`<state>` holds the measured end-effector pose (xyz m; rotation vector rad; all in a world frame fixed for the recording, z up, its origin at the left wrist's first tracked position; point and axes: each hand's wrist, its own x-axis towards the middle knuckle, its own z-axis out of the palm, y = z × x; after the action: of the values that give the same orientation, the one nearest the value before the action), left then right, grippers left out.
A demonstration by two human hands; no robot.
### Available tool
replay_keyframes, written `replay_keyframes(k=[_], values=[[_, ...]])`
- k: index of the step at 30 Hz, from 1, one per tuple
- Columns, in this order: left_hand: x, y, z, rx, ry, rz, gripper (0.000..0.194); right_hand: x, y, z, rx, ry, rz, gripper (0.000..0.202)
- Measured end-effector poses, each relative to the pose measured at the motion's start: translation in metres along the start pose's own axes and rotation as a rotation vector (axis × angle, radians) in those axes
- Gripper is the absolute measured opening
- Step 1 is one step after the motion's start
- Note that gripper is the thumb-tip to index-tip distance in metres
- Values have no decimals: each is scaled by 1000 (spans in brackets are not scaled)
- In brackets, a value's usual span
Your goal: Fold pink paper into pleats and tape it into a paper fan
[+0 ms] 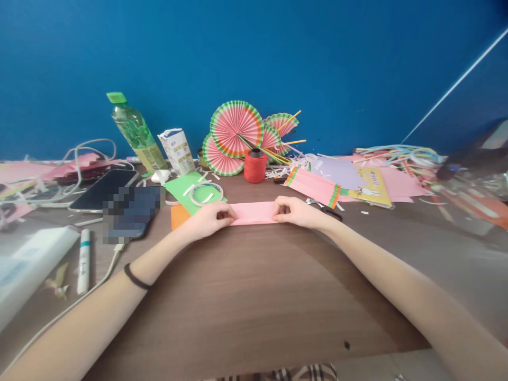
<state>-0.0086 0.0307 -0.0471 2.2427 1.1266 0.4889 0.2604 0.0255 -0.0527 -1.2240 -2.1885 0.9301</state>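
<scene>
A folded strip of pink paper (254,212) lies across the table in front of me. Its left end is pinched by my left hand (212,218), fingers curled closed on it. At the opposite end my right hand (292,211) grips the same paper between thumb and fingers. Just behind my left hand are a green paper sheet (174,185), an orange sheet (179,218) and a roll of clear tape (214,186). Beyond my right hand rests a pleated pink paper (313,186) with orange and green edges, and partly under it black-handled scissors (331,212).
Several round paper fans (237,128) lean near the blue wall, behind a red thread spool (255,166). A green-capped bottle (137,132), a carton (177,152), phones (105,190) and a marker (83,262) stand or lie left. A yellow booklet (371,188) and paper scraps lie right.
</scene>
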Motion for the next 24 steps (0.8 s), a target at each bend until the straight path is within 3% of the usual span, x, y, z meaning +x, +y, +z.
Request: replay_keyframes(k=[18, 22, 24], values=[[0, 1, 3, 40, -35, 25, 14, -2, -3, 2, -36, 2, -27, 10], [-1, 6, 3, 76, -55, 85, 23, -4, -4, 3, -58, 1, -59, 2], [-2, 9, 3, 119, -71, 146, 32, -6, -5, 4, -60, -17, -96, 15]])
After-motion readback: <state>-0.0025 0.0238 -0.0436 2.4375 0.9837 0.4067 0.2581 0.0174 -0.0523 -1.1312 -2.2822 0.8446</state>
